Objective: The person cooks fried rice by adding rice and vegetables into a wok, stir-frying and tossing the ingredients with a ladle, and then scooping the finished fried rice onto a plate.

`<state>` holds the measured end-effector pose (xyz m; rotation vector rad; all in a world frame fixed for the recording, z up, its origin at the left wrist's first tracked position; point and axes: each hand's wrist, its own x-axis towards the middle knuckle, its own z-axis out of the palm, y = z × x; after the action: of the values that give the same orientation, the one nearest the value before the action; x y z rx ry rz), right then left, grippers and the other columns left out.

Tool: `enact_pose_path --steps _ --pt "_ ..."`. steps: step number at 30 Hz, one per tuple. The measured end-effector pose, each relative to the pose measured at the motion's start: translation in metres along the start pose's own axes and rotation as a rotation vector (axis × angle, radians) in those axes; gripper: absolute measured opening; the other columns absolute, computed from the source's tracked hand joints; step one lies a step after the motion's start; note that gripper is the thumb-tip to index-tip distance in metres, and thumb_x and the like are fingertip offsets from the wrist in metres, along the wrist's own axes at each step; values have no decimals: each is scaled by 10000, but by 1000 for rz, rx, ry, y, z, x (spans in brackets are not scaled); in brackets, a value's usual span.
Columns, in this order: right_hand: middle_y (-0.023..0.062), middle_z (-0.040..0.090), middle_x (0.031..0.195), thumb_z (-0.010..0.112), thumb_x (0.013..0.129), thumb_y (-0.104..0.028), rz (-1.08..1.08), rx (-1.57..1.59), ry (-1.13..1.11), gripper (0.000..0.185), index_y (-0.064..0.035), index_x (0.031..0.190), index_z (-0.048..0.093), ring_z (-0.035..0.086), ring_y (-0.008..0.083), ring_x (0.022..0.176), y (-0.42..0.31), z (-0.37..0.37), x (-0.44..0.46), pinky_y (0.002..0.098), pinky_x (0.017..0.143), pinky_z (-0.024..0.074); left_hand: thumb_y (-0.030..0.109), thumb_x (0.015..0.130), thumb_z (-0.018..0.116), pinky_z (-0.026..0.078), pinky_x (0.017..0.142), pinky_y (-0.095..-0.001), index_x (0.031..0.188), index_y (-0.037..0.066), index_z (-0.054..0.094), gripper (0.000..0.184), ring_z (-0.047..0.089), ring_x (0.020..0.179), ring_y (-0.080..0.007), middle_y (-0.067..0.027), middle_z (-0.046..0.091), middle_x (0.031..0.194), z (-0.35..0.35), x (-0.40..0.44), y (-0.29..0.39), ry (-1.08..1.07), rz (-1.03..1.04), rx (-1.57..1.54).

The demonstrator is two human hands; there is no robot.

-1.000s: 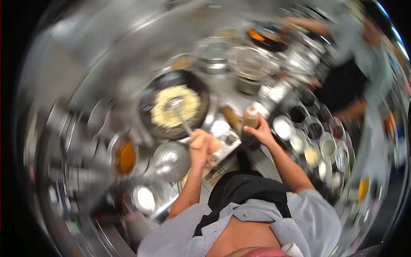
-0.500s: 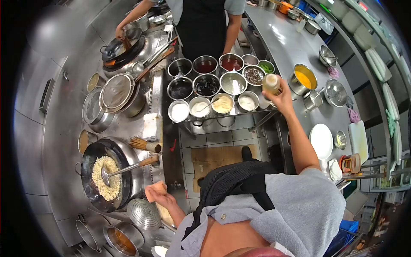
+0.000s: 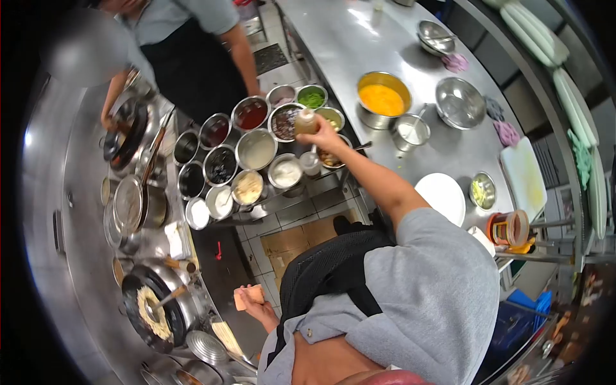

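My right hand (image 3: 326, 136) is closed round a squeeze bottle (image 3: 306, 122) of pale brownish liquid, held over the right side of a group of metal seasoning bowls. Close beside the bottle are a bowl of dark flecked sauce (image 3: 283, 122) and a clear container (image 3: 310, 164). My left hand (image 3: 259, 310), low near the stove's front edge, grips a folded orange-pink cloth (image 3: 249, 297). To its left, a wok (image 3: 172, 312) holds loose, pale fried rice (image 3: 149, 319), with a ladle (image 3: 168, 297) resting in it.
Across the bowls, a co-worker (image 3: 192, 70) in a dark apron reaches to another wok (image 3: 122, 138). The right counter (image 3: 333, 38) carries a pot of yellow liquid (image 3: 380, 120), metal bowls, white plates (image 3: 441, 197) and a cutting board (image 3: 523, 176). Strainers (image 3: 129, 202) stand on the stove.
The view has swung to the right, so the wok and bowls appear further left. My right hand has brought the bottle over the bowls' right side. Both hands keep their hold.
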<state>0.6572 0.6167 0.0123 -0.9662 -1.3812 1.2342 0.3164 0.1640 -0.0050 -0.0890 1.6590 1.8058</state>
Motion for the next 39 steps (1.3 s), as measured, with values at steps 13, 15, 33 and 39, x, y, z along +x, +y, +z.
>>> enact_pose_path --steps 13,15,33,39 --pt "120 696 1100 753 831 -260 34 -286 -182 494 -50 1255 611 677 198 973 -82 -138 -80 338 857 530 206 887 723 511 724 -313 1068 16 618 283 613 831 -157 -40 634 961 92 38 -71 -516 -13 718" --pt "98 723 989 678 894 -196 -10 -217 71 298 -37 1147 671 678 158 908 -115 -197 -125 313 797 532 206 870 735 516 716 -319 1050 14 627 284 619 821 -162 -45 640 948 94 43 -71 -547 -47 837" --pt "197 664 921 656 760 -158 523 -1445 805 147 -45 852 673 649 372 890 -164 -324 -323 469 791 526 200 718 837 559 642 -371 886 1 703 293 676 730 -208 -93 696 834 56 106 -74 -627 -29 1023" --pt "161 609 959 676 788 -50 -116 -1289 511 142 -42 927 646 622 359 861 -245 -172 -195 439 732 501 311 647 883 537 853 -334 1027 12 701 516 678 947 -196 -120 716 1023 47 86 -17 -618 98 995"
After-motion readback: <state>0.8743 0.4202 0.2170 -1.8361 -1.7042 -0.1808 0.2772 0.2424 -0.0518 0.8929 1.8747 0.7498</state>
